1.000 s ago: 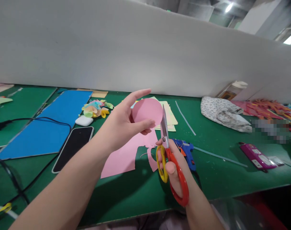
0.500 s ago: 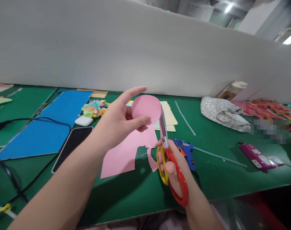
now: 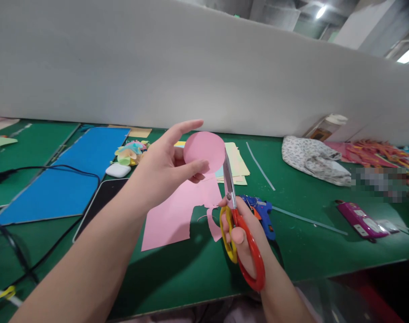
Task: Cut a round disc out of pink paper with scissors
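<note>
A round piece of pink paper (image 3: 204, 147) is pinched between the thumb and fingers of my left hand (image 3: 171, 166), its index finger stretched out above. My right hand (image 3: 241, 237) grips a pair of scissors (image 3: 232, 197) with one red and one yellow handle. The blades point up, nearly closed, with their tips at the right edge of the circle. Below, a larger pink sheet (image 3: 171, 220) with a cut-out edge lies on the green table (image 3: 177, 282), a curved pink scrap (image 3: 214, 226) beside it. Behind my right wrist lies a blue glue gun (image 3: 263, 215).
Pale paper sheets (image 3: 236, 163) lie behind my hands. On the left are a blue board (image 3: 66, 175), a black phone (image 3: 97, 206), a white case (image 3: 118, 170) and cables. To the right are glue sticks (image 3: 308, 220), patterned cloth (image 3: 312, 159), a purple packet (image 3: 361, 220) and a bottle (image 3: 327, 128).
My left hand and the pink circle have shifted slightly left and up. The scissors have barely moved. Part of another person's hand has appeared at the far right edge.
</note>
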A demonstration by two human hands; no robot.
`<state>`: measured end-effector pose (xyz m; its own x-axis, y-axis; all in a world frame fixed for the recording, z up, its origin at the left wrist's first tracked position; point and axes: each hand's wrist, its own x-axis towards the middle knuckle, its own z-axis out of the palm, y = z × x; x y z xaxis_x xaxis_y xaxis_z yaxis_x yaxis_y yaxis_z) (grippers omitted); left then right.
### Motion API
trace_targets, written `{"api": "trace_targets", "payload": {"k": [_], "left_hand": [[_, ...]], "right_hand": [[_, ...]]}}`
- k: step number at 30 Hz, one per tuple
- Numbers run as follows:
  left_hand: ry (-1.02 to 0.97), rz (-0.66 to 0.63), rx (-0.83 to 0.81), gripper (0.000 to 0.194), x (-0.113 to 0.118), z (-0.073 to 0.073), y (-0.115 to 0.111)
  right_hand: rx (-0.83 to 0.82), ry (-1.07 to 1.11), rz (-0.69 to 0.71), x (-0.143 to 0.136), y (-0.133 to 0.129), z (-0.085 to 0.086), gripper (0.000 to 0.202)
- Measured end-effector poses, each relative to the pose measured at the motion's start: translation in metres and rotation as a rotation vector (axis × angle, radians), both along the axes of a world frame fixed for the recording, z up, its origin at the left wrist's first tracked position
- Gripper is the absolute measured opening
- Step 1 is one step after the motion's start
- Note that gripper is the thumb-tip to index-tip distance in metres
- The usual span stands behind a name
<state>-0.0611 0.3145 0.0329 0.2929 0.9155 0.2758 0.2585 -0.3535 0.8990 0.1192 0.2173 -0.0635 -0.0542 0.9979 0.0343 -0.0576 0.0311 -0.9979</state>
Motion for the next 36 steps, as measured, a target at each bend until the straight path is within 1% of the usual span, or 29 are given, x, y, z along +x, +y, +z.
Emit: {"api": "trace_targets", "payload": {"k": [6,11,15,25,31,36], "left_hand": [[-0.038,0.002,-0.002,0.072,-0.0014,0.0035,-0.0002],[-0.056,0.03,-0.006,0.068,-0.0003,0.0063,-0.0021],[-0.031,-0.01,0.007,0.071,0.0001,0.0036,-0.0022],[0.02,-0.078,0.007,0.071,0.0019,0.0007,-0.0039],[-0.007,-0.061,0.011,0.07,0.0014,0.0018,-0.004],[-0.026,-0.027,-0.01,0.069,0.0018,0.0048,-0.0037]], "right_hand": [[-0.013,0.0,-0.014,-0.0026,-0.0037,0.0095,0.086],[-0.018,-0.006,0.0,-0.0016,-0.0027,0.0083,0.087],[-0.011,0.031,-0.002,-0.0013,-0.0014,0.0083,0.091],[0.017,0.01,-0.094,-0.0045,-0.0002,0.0102,0.093],[0.023,-0.016,-0.072,-0.0041,-0.0004,0.0106,0.092],[0.018,-0.007,-0.053,-0.003,0.0003,0.0068,0.093]]}}
